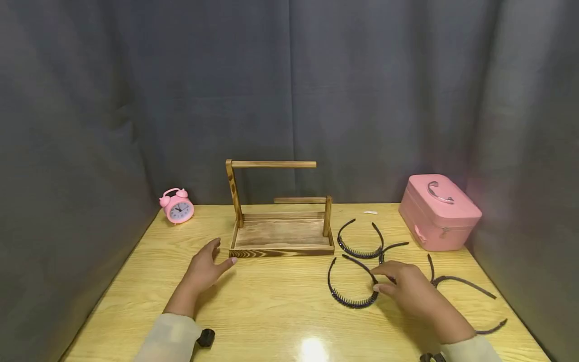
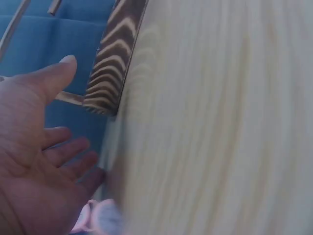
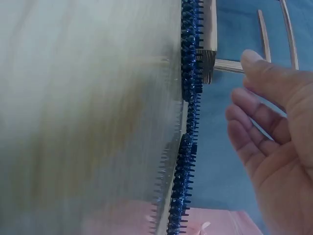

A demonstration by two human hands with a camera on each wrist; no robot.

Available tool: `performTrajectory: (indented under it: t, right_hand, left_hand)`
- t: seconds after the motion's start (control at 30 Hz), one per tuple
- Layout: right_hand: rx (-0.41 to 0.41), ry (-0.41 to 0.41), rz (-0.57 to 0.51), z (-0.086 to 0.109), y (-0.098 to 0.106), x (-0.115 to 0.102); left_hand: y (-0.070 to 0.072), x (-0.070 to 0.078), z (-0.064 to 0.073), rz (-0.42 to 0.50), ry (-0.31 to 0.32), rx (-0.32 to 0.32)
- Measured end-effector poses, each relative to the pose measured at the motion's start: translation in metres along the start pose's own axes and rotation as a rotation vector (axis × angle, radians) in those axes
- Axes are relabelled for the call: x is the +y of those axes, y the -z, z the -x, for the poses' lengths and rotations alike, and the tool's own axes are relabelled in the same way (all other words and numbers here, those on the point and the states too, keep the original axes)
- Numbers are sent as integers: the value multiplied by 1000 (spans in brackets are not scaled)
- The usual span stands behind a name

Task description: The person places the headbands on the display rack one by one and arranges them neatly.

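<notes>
Beside the front left corner of a wooden tray stand (image 1: 280,253), my left hand (image 1: 203,271) hovers with fingers spread. In the left wrist view its palm and fingers (image 2: 73,159) hold nothing. My right hand (image 1: 409,289) is over a group of dark toothed headbands. Its thumb and fingertips reach the right side of the nearest headband (image 1: 355,304); contact cannot be told. A gap shows between thumb and fingers in the right wrist view, where dark blue beaded headbands (image 3: 188,161) lie apart from the hand. A second headband (image 1: 362,255) lies behind the nearest one.
More headbands lie right of my right hand, one near the box (image 1: 466,283) and one partly hidden by the arm (image 1: 493,329). A pink case (image 1: 443,221) stands at the back right, and a pink alarm clock (image 1: 178,208) at the back left. Grey curtains (image 1: 289,100) enclose the table.
</notes>
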State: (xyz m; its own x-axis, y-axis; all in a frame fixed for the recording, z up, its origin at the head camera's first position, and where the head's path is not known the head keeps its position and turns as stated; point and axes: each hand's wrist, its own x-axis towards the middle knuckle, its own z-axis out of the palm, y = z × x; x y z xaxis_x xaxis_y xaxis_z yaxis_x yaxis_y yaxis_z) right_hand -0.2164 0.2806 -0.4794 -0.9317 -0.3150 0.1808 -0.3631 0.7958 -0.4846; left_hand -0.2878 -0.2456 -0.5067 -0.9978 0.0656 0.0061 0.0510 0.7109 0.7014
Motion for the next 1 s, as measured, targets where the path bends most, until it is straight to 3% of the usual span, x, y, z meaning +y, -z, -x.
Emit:
performTrajectory:
  t: [0.3, 0.5, 0.77, 1.0]
  right_hand:
    - [-123, 262, 106, -6, -10, 0]
    - [-199, 328, 98, -4, -9, 0]
    - [-222, 368, 109, -2, -11, -3]
    - [-191, 448, 121, -1, -15, -1]
  left_hand:
    - [-20, -7, -17, 217, 33, 44]
    - [-29, -2, -21, 279, 44, 45]
    - [-34, -1, -22, 220, 42, 113]
    - [-36, -4, -24, 196, 47, 136]
